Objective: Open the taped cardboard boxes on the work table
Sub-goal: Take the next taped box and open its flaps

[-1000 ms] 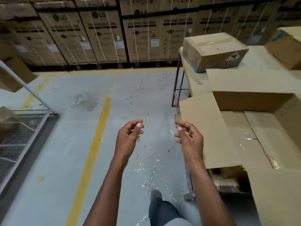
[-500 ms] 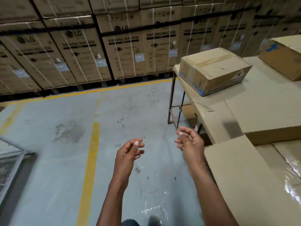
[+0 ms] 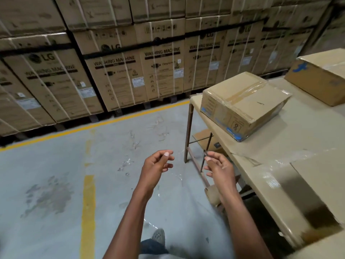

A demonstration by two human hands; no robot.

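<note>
Hands hovering beside the surface (image 3: 291,139)
Left hand (image 3: 155,165) is curling loosely, gripping nothing visible; right hand (image 3: 219,166) is pinching something tiny; taped box (image 3: 242,103) is sitting untouched.

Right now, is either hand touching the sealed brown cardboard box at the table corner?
No, the left hand and right hand are over the floor, apart from the sealed brown cardboard box.
</note>
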